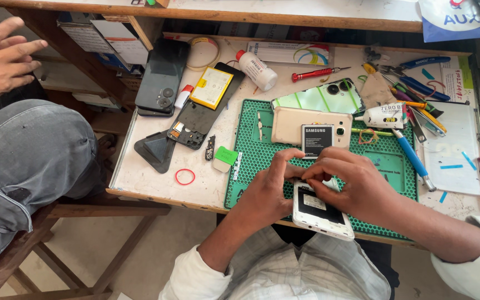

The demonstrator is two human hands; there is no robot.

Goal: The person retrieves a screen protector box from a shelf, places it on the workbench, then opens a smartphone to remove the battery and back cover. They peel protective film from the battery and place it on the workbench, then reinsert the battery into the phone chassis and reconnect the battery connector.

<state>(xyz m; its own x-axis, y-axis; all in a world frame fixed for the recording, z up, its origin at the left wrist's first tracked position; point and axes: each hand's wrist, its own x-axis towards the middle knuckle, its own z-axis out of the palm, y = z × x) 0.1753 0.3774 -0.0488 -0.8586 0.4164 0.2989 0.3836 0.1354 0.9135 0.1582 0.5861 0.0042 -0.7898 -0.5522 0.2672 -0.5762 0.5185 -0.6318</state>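
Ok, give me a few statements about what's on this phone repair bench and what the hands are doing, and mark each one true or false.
1. Both hands, left hand and right hand, are on the white phone with its back cover off. True.
2. The white phone lies on a red mat. False: the mat is green.
3. A dark battery rests on the beige phone just beyond the hands. True.
4. The red-handled screwdriver is held in the right hand. False: it lies on the bench near the white bottle.
5. A red rubber band lies on the bench left of the mat. True.
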